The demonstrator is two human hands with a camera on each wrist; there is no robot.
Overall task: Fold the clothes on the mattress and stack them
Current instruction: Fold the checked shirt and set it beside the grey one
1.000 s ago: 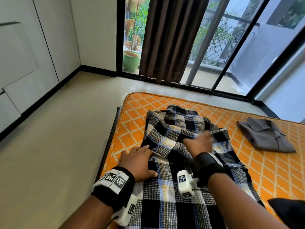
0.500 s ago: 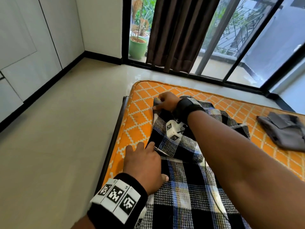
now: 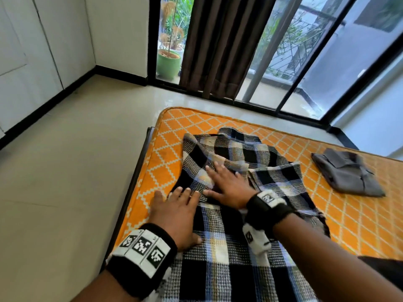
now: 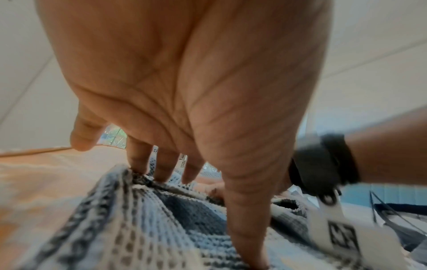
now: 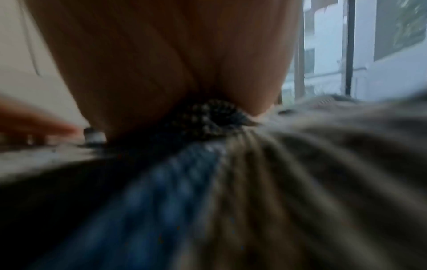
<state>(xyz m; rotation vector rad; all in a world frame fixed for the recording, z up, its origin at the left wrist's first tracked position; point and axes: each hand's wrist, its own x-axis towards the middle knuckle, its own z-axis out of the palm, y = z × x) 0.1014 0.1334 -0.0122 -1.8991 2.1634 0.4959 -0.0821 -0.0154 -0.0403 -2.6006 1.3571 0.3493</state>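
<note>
Orange diamond-patterned mattress [image 3: 359, 223] carries a black, white and blue checked woven shirt [image 3: 229, 258] along its left side. Both hands press it flat, fingers straight: left hand [image 3: 176, 212] at its left edge, right hand [image 3: 229, 184] on the folded-over part (gripping nothing). A folded grey shirt [image 3: 349, 173] lies well apart, to the right.

A pale tiled floor [image 3: 72, 171] runs from the left up to white wall panels [image 3: 32, 51] edged with a black skirting strip [image 3: 43, 107]. Ahead, a dark brown curtain [image 3: 220, 44] hangs in front of black-framed sliding glass doors [image 3: 305, 62]. Through the glass, a green plant pot [image 3: 168, 63] stands on the balcony, beside a metal railing [image 3: 290, 51] with foliage behind it.
</note>
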